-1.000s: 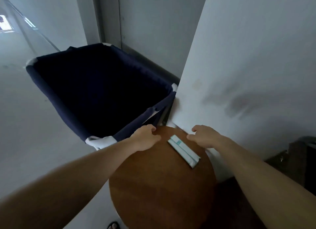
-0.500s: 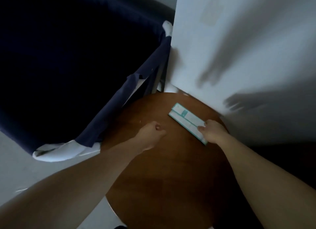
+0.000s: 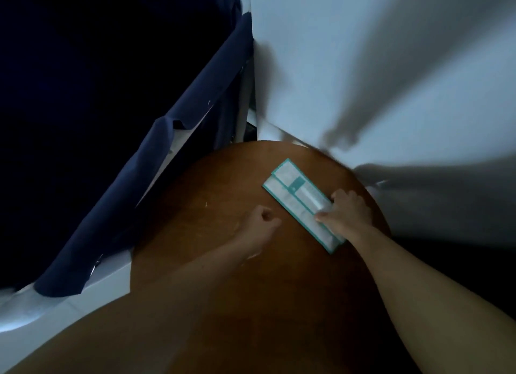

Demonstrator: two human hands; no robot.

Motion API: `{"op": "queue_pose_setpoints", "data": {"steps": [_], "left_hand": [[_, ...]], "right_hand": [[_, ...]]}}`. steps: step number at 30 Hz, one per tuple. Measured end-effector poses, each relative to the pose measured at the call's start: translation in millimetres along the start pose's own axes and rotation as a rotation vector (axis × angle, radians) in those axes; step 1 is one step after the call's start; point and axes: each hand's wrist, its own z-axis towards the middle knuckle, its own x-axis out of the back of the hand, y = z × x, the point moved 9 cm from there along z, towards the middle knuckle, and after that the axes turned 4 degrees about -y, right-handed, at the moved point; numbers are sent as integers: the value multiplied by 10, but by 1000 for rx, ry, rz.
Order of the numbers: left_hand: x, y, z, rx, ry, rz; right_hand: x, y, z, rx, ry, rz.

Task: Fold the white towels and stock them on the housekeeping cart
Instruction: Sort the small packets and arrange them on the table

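round brown table (image 3: 229, 183), teal-edged white packet (image 3: 294, 199) on it, white wall (image 3: 363, 52)

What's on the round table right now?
A white-and-teal packet, gripped by the right hand. The left hand beside it is fisted and empty. Anything under the packet or hands is hidden.

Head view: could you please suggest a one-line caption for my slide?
Right hand grips a teal-edged packet on a round wooden table; left hand rests fisted nearby.

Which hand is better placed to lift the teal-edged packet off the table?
Right. The right hand grips the packet; the left hand is a fist beside it, holding nothing.
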Motion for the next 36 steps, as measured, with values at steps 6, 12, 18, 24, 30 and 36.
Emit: {"op": "queue_pose_setpoints", "data": {"steps": [6, 12, 18, 24, 30, 36], "left_hand": [[62, 62, 38, -22, 3, -71], [132, 107, -14, 21, -86, -304], [279, -78, -18, -4, -86, -407], [371, -321, -62, 29, -19, -378], [384, -287, -205, -10, -29, -375], [654, -263, -407, -35, 15, -364]], "right_hand": [[46, -55, -139, 33, 23, 193], [-425, -574, -644, 113, -348, 881], [-408, -586, -600, 214, -174, 704], [-175, -280, -285, 187, 137, -6], [-477, -299, -315, 220, 86, -260], [-528, -192, -553, -22, -25, 651]]}}
